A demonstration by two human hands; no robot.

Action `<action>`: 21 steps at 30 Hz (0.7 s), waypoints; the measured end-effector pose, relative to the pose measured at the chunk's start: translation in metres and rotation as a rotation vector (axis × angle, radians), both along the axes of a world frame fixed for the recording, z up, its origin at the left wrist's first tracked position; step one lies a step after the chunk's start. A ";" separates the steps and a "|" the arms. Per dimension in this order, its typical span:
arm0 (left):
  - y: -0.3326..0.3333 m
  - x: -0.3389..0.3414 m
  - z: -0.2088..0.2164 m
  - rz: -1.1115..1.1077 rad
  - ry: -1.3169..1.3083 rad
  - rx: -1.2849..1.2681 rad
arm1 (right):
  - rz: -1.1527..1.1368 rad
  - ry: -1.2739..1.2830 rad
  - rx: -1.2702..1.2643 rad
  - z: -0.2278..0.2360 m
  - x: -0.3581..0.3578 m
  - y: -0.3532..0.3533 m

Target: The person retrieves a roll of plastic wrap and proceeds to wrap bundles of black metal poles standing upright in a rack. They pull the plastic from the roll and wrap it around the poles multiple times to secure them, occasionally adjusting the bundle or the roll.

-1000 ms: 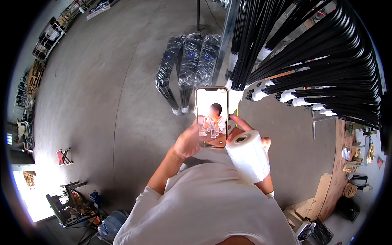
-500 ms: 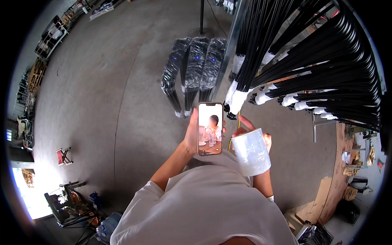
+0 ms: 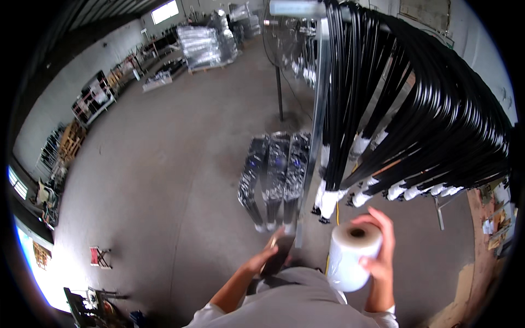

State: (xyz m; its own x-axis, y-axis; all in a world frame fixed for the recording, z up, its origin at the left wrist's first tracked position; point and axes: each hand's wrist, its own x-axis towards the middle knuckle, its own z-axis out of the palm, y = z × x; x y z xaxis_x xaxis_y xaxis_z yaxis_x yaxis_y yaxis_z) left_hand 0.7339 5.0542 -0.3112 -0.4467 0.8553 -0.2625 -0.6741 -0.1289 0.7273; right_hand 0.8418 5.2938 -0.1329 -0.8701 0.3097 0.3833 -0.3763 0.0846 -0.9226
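Note:
My left hand (image 3: 260, 261) is closed around a mobile phone (image 3: 279, 253), which is tilted so its screen is dark and hard to see. In my right hand (image 3: 385, 246) is a wide roll of clear stretch film (image 3: 351, 265), its hollow core end facing up. The fingers curve over the roll's top and right side. Just beyond my hands hang long bent black tubes (image 3: 437, 104), their lower ends wrapped in white. Left of them, three film-wrapped bundles of black tubes (image 3: 279, 169) lean near a metal post (image 3: 317, 115).
A fan on a stand (image 3: 280, 93) is behind the bundles. Farther back is a film-wrapped pallet stack (image 3: 201, 48). At left on the concrete floor stands a small red folding stool (image 3: 99, 257). A cardboard sheet (image 3: 458, 292) lies at lower right.
My view has lifted, bringing the far wall and pallet stack in. The phone has tilted and its picture no longer shows. The film roll has turned upright, with my right fingers over its top.

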 end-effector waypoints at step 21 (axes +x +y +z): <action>-0.089 0.018 -0.082 -0.847 0.491 -0.738 | -0.235 0.256 0.495 0.076 0.014 -0.032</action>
